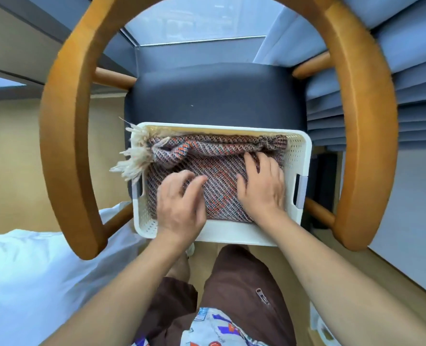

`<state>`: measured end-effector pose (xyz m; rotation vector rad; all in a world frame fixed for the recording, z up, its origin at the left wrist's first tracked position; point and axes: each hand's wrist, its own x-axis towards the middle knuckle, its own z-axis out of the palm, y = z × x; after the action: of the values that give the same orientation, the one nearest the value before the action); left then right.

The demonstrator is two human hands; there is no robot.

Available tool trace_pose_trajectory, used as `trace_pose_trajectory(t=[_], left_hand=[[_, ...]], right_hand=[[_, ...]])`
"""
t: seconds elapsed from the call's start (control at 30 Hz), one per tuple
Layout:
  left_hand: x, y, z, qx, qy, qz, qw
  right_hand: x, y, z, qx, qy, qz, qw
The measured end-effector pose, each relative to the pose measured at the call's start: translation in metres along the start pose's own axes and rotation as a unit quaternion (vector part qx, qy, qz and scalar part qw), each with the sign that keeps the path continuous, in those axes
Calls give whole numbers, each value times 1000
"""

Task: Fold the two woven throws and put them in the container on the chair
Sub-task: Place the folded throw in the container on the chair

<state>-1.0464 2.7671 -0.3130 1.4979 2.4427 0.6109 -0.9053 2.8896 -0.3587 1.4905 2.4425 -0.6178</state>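
A white perforated container [231, 234] stands on the dark grey seat of a wooden chair [214, 96]. Inside it lies a folded woven throw [219, 186] in orange, grey and pink. A second bunched roll of the same weave [207, 146] lies along the far side, its cream fringe [134, 156] spilling over the left rim. My left hand [179, 208] hovers over the throw's left part, fingers curled and blurred. My right hand [261, 183] lies flat on the throw's right part, fingers spread, pressing down.
The chair's curved orange-brown armrest [64, 146] rings the seat on both sides. White bedding [32, 283] lies at the lower left. Blue-grey pleated curtains [406, 83] hang at the right. My brown shorts [231, 283] are just below the container.
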Motion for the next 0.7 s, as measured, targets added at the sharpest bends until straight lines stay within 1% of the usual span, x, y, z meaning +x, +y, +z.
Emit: trace_pose_trajectory(t=[0.03, 0.07, 0.13, 0.17, 0.2, 0.23, 0.27, 0.3, 0.33, 0.37, 0.43, 0.47, 0.53, 0.6, 0.63, 0.67, 0.7], left_hand=[[1, -5, 6, 12, -65, 28, 997], [6, -14, 14, 51, -115, 25, 992], [24, -37, 27, 130, -185, -31, 974], [34, -46, 32, 140, -210, -55, 966], [40, -55, 39, 130, -237, -76, 960], [43, -61, 46, 97, -267, -106, 953], [46, -63, 53, 35, -297, -154, 942], [49, -64, 61, -35, -322, -207, 923], [50, -68, 69, -81, -338, -247, 905], [50, -71, 76, -88, -346, -263, 896], [50, -76, 78, -52, -359, -251, 897], [50, -77, 76, -52, -358, -243, 900], [49, -69, 66, -72, -331, -223, 914], [44, -58, 52, -15, -286, -179, 941], [38, -57, 48, 22, -260, -154, 953], [30, -58, 45, 43, -246, -142, 958], [23, -59, 42, 43, -257, -153, 953]], right_hand=[[0, -2, 3, -6, -2, -12, 1000], [2, -2, 6, -21, -12, -13, 1000], [10, 1, 10, -57, -33, 9, 998], [14, 4, 12, -67, -37, 16, 997], [17, 8, 14, -72, -40, 15, 997], [21, 12, 16, -75, -48, 12, 996], [24, 14, 18, -77, -61, 12, 995], [28, 15, 20, -75, -79, 14, 994], [32, 16, 21, -72, -98, 18, 992], [35, 15, 22, -70, -113, 23, 991], [39, 15, 23, -69, -130, 25, 989], [39, 15, 21, -70, -132, 21, 989], [34, 15, 16, -77, -101, 8, 992], [21, 17, 17, -72, -42, -9, 996], [14, 19, 20, -71, -26, -19, 997], [8, 23, 23, -79, -32, -28, 996], [2, 27, 25, -94, -54, -36, 993]])
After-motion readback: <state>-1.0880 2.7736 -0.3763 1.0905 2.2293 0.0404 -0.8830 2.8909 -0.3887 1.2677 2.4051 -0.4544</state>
